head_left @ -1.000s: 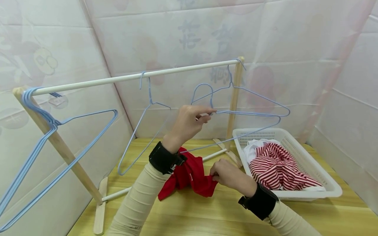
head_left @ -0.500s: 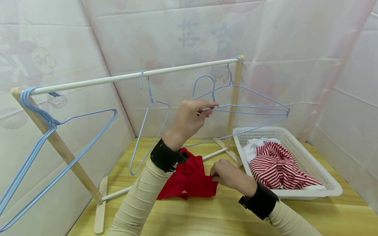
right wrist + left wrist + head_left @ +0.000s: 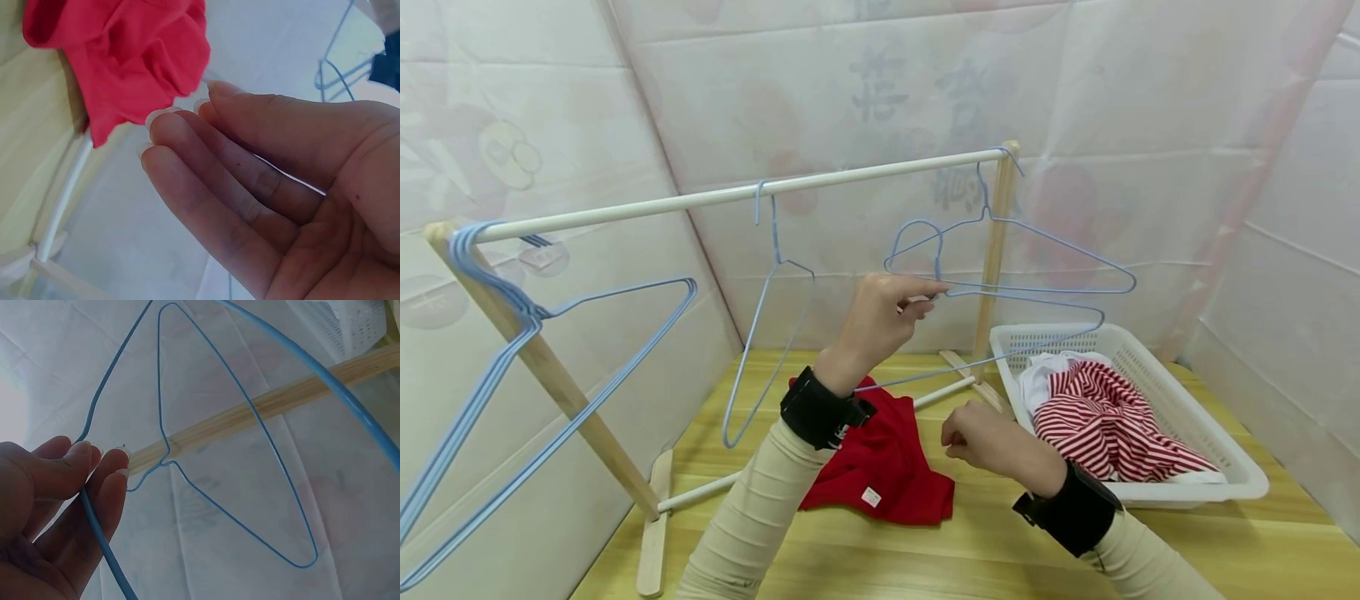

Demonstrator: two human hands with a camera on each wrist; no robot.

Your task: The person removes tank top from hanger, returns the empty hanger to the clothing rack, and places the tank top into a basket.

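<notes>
The right hand (image 3: 981, 437) hovers with fingers loosely curled, its grip empty, just at 3 o'clock of the red garment (image 3: 880, 471) lying on the counter (image 3: 925, 558). Farther, at 12 o'clock, the left hand (image 3: 880, 321) pinches a blue wire hanger (image 3: 1022, 292) below the white rail (image 3: 737, 196).

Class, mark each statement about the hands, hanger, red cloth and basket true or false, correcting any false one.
1. The left hand pinches a blue hanger. True.
2. The right hand grips the red cloth. False: it holds nothing; the cloth lies on the table.
3. A striped cloth lies in the white basket. True.
4. The rail holds no hangers. False: several blue hangers hang from it.
</notes>
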